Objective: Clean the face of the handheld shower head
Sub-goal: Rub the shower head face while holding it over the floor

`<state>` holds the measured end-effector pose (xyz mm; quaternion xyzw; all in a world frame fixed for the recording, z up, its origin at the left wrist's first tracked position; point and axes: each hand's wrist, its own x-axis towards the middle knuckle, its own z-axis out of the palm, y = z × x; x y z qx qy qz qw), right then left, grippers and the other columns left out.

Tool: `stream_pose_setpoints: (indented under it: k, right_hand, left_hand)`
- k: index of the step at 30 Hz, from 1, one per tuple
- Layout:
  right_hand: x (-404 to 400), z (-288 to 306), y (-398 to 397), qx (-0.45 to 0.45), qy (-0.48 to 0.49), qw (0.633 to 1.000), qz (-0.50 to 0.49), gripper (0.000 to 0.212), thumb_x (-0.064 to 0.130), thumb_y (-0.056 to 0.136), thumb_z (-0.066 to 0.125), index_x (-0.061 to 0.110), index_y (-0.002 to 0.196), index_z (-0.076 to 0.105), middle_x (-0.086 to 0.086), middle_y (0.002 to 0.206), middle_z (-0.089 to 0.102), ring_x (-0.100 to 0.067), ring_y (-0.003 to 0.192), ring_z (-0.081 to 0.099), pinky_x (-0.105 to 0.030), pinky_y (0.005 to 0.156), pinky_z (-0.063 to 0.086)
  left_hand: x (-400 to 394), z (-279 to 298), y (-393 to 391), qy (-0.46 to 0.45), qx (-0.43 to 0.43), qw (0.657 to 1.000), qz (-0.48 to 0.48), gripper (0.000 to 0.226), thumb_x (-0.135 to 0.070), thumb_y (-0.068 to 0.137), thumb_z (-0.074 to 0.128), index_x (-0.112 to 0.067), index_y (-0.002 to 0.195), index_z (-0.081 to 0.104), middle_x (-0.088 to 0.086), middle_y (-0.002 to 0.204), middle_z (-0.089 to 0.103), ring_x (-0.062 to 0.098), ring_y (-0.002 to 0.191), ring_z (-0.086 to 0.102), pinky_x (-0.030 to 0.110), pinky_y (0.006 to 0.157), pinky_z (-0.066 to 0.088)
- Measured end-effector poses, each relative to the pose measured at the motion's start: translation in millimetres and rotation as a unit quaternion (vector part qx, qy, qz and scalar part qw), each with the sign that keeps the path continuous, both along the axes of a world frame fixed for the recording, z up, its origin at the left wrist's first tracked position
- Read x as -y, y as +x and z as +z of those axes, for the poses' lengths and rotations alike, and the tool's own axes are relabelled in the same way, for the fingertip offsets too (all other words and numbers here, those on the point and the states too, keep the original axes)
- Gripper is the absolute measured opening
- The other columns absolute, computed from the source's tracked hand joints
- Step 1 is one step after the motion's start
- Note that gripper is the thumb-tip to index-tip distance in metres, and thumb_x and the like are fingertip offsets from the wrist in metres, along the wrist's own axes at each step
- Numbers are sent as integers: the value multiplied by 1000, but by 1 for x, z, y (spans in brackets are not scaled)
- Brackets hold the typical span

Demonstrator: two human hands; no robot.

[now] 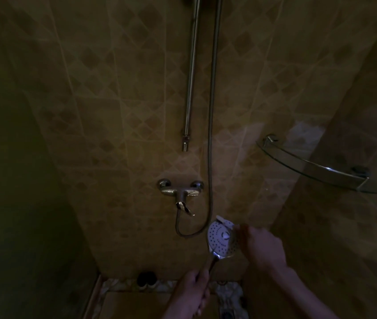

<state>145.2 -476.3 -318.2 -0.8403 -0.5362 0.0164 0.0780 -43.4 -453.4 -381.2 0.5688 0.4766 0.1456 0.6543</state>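
Head view: dim shower stall.
Shower head (pixel 221 240): 5 o'clock, face up; rigid, light, likely slippery.
Left hand (pixel 193 288): curled round handle, best hold.
Right hand (pixel 260 246): pinching white wipe (pixel 225 223) at rim, as far as visible.

You are standing in a dim home bathroom, inside a shower stall. Tan wall tiles (pixel 118 93) with a diamond pattern cover the walls that meet in front of you. A chrome mixer tap (pixel 179 192) is fixed low on the facing wall, with a vertical riser rail (pixel 191 72) above it and a metal hose (pixel 212 111) hanging beside the rail. A curved glass corner shelf (pixel 314 168) is mounted on the wall to your right. A raised tiled kerb (pixel 123 285) edges the floor below.
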Motion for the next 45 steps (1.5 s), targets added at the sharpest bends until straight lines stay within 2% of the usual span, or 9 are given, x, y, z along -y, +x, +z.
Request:
stream_pose_setpoints:
  k: [6,12,18,24,29,32,36,41,45]
  right_hand:
    - [17,-8,-28,20,-43,996,76,33,48,99,28,29,111,51,-7,98,70,-25,90,68,-37,72,51]
    - [7,7,-7,-5,-5,1000,2,43,51,99,26,22,101,59,-4,92,70,-22,88,68,-33,68,49]
    - [26,3,-31,6,-54,995,82,33,44,101,29,28,114,54,-2,99,69,-19,88,67,-35,77,54]
    - [13,-2,2,-8,-6,1000,-19,46,53,97,25,23,101,59,-7,90,69,-25,86,68,-34,69,51]
    - [37,-9,-37,-9,-52,996,76,34,45,100,29,24,102,57,-6,89,70,-25,80,68,-40,72,56]
    - [29,-4,-22,-13,-35,999,31,33,44,99,32,30,115,57,-9,100,70,-27,92,67,-38,75,53]
    - [18,-4,-5,-22,10,999,-30,40,50,98,31,24,105,60,-13,97,70,-32,94,67,-36,69,47]
    - [33,-11,-38,-18,-27,999,29,44,53,98,25,25,102,59,-10,87,69,-29,81,68,-39,67,54]
    - [19,6,-24,-118,-10,993,-10,45,49,98,37,16,76,58,-18,80,69,-34,76,67,-45,67,55]
  left_hand:
    - [1,-1,-1,-10,1,1000,10,28,-33,99,39,-13,84,51,-6,47,49,5,31,39,18,34,29]
    - [3,0,0,13,3,1000,7,31,-33,99,40,-12,79,49,-6,43,47,5,31,38,18,33,30]
    - [1,-6,-2,0,-19,1000,-2,36,-38,99,38,-14,75,51,-3,50,48,8,33,39,19,37,30]
    - [13,4,-5,-6,26,1000,6,28,-34,99,40,-15,81,49,-3,56,47,3,33,37,16,33,27]
    - [15,10,-10,-29,43,999,-1,25,-33,100,39,-14,89,51,-2,63,49,4,41,39,19,40,31]
    - [16,11,-12,-18,44,999,-5,24,-31,100,39,-15,89,52,-2,62,48,4,41,39,20,41,31]
    - [17,13,-13,-4,50,999,-18,27,-31,100,39,-14,83,50,-3,59,47,3,39,38,18,38,30]
    - [14,9,-17,-18,49,999,0,31,-32,99,42,-14,76,49,-1,58,47,4,38,39,20,37,30]
    - [2,18,-16,-14,62,998,-7,32,-31,99,42,-12,74,49,0,56,46,6,38,39,20,37,29]
